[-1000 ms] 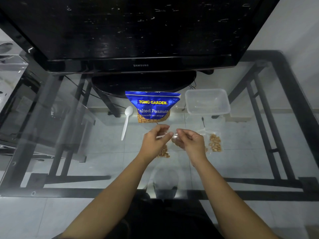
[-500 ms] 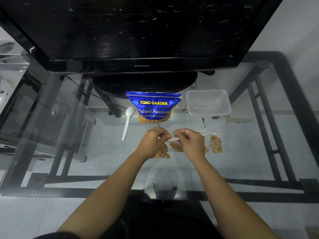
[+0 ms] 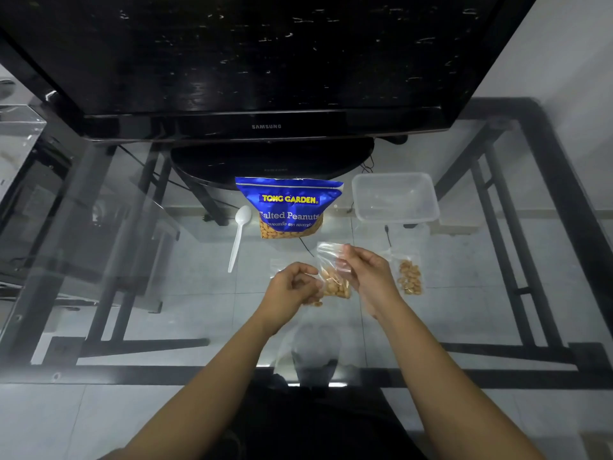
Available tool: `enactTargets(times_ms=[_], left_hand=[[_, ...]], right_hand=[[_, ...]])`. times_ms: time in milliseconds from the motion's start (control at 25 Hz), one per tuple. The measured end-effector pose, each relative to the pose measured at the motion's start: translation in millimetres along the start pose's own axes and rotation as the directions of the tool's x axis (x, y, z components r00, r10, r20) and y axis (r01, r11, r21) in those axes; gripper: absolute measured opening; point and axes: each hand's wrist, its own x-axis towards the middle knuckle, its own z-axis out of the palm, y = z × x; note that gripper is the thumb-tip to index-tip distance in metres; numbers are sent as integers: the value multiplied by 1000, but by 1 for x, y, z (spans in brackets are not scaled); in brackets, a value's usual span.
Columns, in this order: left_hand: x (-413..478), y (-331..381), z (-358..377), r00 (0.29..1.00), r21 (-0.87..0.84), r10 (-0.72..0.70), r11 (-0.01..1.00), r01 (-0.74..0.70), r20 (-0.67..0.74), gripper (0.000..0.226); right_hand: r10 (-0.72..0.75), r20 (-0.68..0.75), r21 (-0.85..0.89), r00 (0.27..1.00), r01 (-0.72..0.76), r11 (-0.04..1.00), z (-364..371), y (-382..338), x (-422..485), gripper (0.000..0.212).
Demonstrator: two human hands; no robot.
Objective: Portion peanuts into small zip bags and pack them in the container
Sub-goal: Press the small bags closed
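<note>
My right hand point(image 3: 371, 280) pinches a small clear zip bag point(image 3: 333, 277) with peanuts in its lower half and holds it upright above the glass table. My left hand point(image 3: 292, 287) is curled just left of the bag, its fingertips near the bag's lower edge; whether it touches the bag I cannot tell. Another filled zip bag point(image 3: 409, 277) lies flat on the glass to the right. The blue Tong Garden salted peanuts pouch point(image 3: 288, 207) stands behind my hands. A clear plastic container point(image 3: 396, 197), with nothing in it, sits at the back right. A white plastic spoon point(image 3: 238, 237) lies left of the pouch.
A black Samsung TV point(image 3: 265, 61) on its stand point(image 3: 272, 161) fills the back of the glass table point(image 3: 132, 277). A few empty clear bags lie on the glass near its front edge point(image 3: 298, 350). The table's black frame point(image 3: 564, 227) runs along the right side.
Both hands were together pinching the bag's top low over the glass. Now the right hand has lifted the bag upright, and the left hand has dropped beside its lower edge.
</note>
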Motion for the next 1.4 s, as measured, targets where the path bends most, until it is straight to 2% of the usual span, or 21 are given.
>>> enactTargets(times_ms=[120, 280, 360, 440, 480, 520, 560, 600, 640, 720, 840, 960, 1000, 1040, 1080, 1160, 1200, 1280, 1400], left_hand=[[1, -2, 7, 998, 11, -32, 999, 33, -61, 13], [-3, -1, 19, 997, -60, -66, 996, 65, -26, 19], [-3, -1, 21, 997, 23, -58, 998, 59, -56, 25], [0, -2, 19, 990, 161, -38, 985, 60, -134, 22], [2, -2, 17, 987, 238, -19, 970, 58, -162, 22], [3, -4, 16, 985, 328, 7, 943, 51, -172, 21], [4, -6, 16, 985, 416, 38, 909, 35, -166, 21], [5, -8, 17, 985, 490, 65, 871, 22, -161, 20], [5, -10, 18, 983, 546, 88, 838, 15, -162, 20], [7, -12, 22, 976, 626, 122, 779, 20, -183, 23], [5, -9, 27, 958, 753, 194, 657, 31, -210, 24], [0, -3, 24, 935, 846, 253, 526, 83, -248, 31], [-1, -1, 22, 922, 857, 294, 510, 73, -254, 33], [-1, 0, 20, 912, 841, 328, 540, 34, -247, 34], [1, 3, 18, 913, 776, 333, 630, -31, -235, 35], [6, 12, 18, 959, 496, 219, 862, -104, -179, 37], [6, 18, 19, 981, 352, 138, 932, -84, -133, 37], [8, 23, 22, 987, 221, 111, 972, -83, -115, 26], [10, 25, 22, 982, 126, 126, 986, -109, -142, 13]], right_hand=[[-11, 0, -106, 1000, 11, 994, -3, 5, 5, 14], [24, 8, -33, 1000, -23, 999, 0, 14, 3, 23], [51, 18, -22, 999, -51, 998, 2, 14, 2, 19], [-29, -24, -208, 999, 23, 978, -2, 14, 3, 20], [-147, -72, -390, 986, 108, 914, -7, 14, 3, 25], [-303, -123, -591, 945, 176, 787, -13, 13, 4, 30], [-447, -151, -754, 882, 189, 629, -20, 13, 4, 33], [-517, -172, -846, 838, 143, 513, -27, 12, 5, 34], [-513, -199, -884, 835, 72, 461, -33, 12, 6, 34], [-413, -226, -899, 882, -26, 436, -38, 14, 10, 31], [-380, -195, -908, 904, -20, 419, -38, 17, 12, 22], [-429, -128, -884, 894, 93, 457, -40, 16, 11, 21], [-434, -86, -860, 897, 153, 487, -39, 16, 9, 21], [-431, -44, -825, 901, 210, 525, -38, 15, 6, 20], [-417, -10, -778, 909, 255, 574, -35, 13, 1, 19], [-348, 30, -638, 937, 286, 715, -26, 10, -10, 19], [-306, 47, -560, 951, 279, 780, -21, 8, -14, 20], [-257, 71, -433, 964, 262, 862, -14, 6, -21, 21], [-194, -6, -207, 981, 189, 960, -8, 4, -24, 25]])
